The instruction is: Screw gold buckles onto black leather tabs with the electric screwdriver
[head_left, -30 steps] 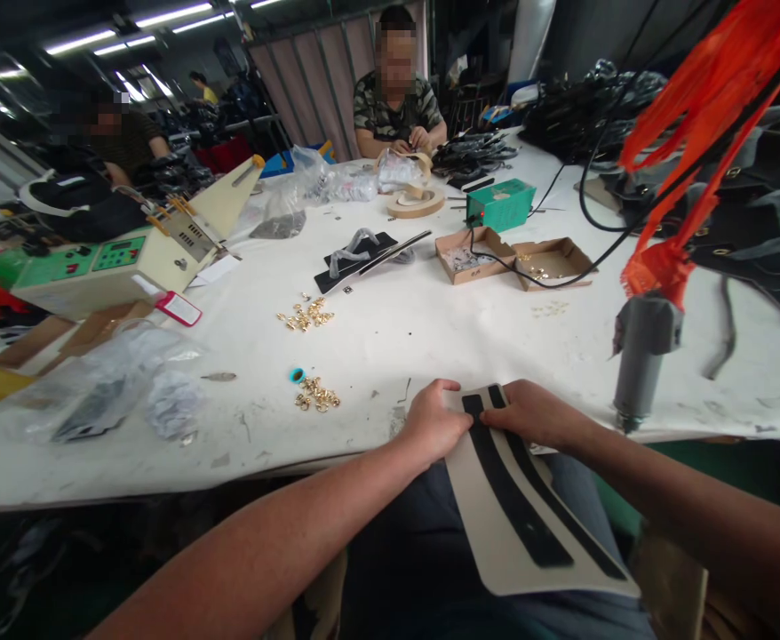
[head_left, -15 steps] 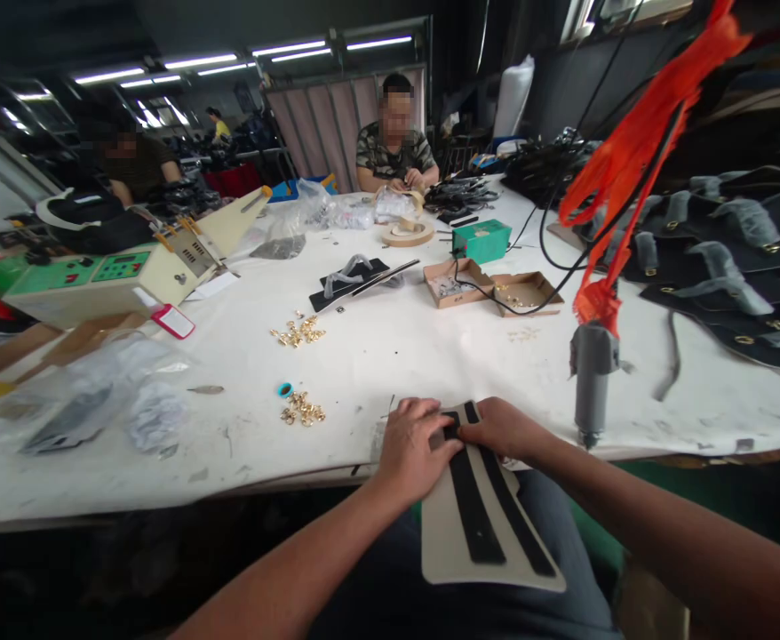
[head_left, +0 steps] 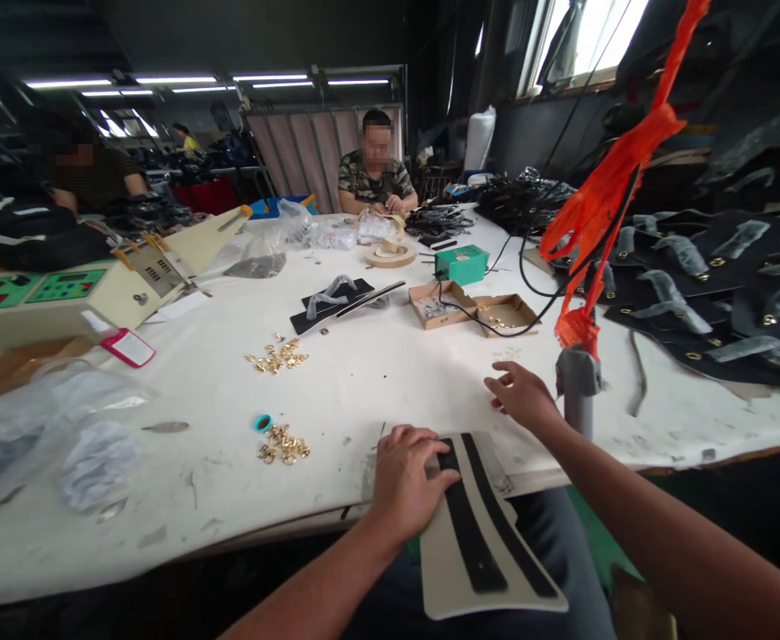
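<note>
A beige panel (head_left: 453, 560) with two long black strips rests across the table's front edge and my lap. On its left side lies my left hand (head_left: 409, 480), holding it, with thumb and fingertips at the upper end of the left black strip (head_left: 470, 524). My right hand (head_left: 521, 393) is off the panel, open, its fingers reaching over the table just short of some tiny pale gold pieces (head_left: 507, 354). Right beside that hand hangs a grey power screwdriver (head_left: 577, 391) on an orange tie (head_left: 603, 196); the wrist hides its lower end.
Gold hardware (head_left: 285, 444) lies left of the panel near a blue ring (head_left: 263, 423), with another gold pile (head_left: 276, 354) behind. Two shallow cardboard boxes (head_left: 506, 313) stand ahead, crossed by a black cable. Black pieces with wrapped handles (head_left: 683, 302) cover the right. A person (head_left: 377, 178) sits opposite.
My right hand has left the panel and moved forward and right, toward the tiny gold pieces. My left hand stays on the panel. The camera view has turned slightly right.
</note>
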Available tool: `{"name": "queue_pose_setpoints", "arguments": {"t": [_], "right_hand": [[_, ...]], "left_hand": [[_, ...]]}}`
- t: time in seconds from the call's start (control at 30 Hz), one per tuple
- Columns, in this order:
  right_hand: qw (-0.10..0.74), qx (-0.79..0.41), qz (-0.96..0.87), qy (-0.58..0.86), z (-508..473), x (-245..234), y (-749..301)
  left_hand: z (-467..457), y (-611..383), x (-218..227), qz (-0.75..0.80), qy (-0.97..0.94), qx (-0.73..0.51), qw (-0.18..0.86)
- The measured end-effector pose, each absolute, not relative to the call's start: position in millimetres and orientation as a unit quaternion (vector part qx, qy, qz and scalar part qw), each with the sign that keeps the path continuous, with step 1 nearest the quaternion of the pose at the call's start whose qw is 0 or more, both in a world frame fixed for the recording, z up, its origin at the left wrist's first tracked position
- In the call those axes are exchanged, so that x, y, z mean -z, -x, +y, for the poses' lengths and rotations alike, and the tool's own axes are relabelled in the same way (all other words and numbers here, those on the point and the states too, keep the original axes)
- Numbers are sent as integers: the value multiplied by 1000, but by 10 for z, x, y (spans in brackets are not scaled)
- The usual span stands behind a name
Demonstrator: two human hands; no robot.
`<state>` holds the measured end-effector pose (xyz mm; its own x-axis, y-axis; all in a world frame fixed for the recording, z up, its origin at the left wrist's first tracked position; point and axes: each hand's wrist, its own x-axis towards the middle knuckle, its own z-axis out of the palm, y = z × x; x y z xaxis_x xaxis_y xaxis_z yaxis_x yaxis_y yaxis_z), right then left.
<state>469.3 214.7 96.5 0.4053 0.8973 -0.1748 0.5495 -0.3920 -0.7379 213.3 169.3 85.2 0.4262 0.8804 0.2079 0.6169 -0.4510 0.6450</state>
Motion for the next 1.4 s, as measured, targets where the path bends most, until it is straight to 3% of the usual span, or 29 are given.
{"name": "queue_pose_setpoints", "arguments": {"t": [0.2, 0.47, 0.73, 1.13, 1.27, 1.4], "right_hand": [[271, -198, -414, 846, 2603, -732, -4935], [204, -174, -450, 852, 2679, -766, -5014], [200, -191, -512, 814, 2429, -628, -5007], [166, -55, -556, 813, 2443, -752, -4912], [203, -110, -564, 793, 2220, -903, -4737], [234, -301, -605, 699, 1755, -1066, -4427]], "left_hand": [[1726, -2104, -775, 455, -807, -282, 247], [1691, -2087, -703, 445, -809, -292, 248], [1688, -2078, -684, 431, -818, -289, 249], [1676, -2086, -638, 429, -823, -285, 242], [1672, -2089, -628, 432, -822, -284, 238], [1674, -2088, -641, 431, -827, -276, 234]]}}
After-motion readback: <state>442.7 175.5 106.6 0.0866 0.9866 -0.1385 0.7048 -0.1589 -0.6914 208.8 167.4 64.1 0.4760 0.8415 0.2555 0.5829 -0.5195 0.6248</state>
